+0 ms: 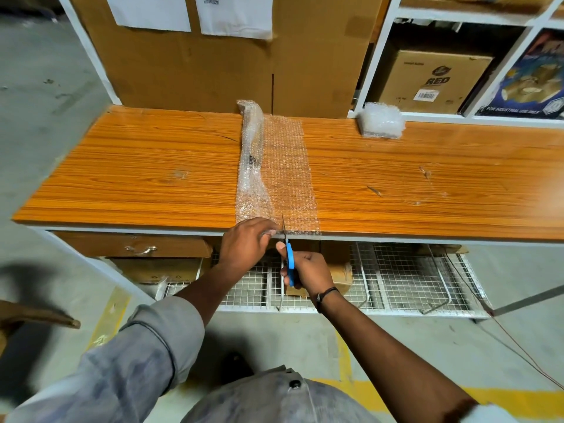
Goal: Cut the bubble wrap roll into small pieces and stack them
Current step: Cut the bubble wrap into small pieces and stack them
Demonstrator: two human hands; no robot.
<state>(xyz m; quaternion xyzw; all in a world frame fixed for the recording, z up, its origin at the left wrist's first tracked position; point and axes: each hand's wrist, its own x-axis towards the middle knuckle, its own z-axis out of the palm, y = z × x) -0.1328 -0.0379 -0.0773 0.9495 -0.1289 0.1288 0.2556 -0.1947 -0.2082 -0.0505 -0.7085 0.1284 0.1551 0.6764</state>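
Orange wood-grain tabletop [122, 166] on a white frame; drawer [134, 244] and wire-mesh shelf [396, 279] beneath; white shelving [378, 56] with cardboard boxes [433, 80] behind; grey concrete floor [39, 80]

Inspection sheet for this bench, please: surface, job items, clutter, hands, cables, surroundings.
Surface: wooden tabletop, scuffed toward the right.
Job's things: bubble wrap roll partly unrolled, its sheet reaching the near edge; stack of cut pieces at back right; blue-handled scissors, blade at the sheet's near edge.
Clutter: nothing seen.
Hands: left hand holds the sheet's near edge; right hand grips the scissors.
Cables: thin red wire across the floor, right.
Surroundings: cardboard boxes behind; wire rack and drawer under the table.
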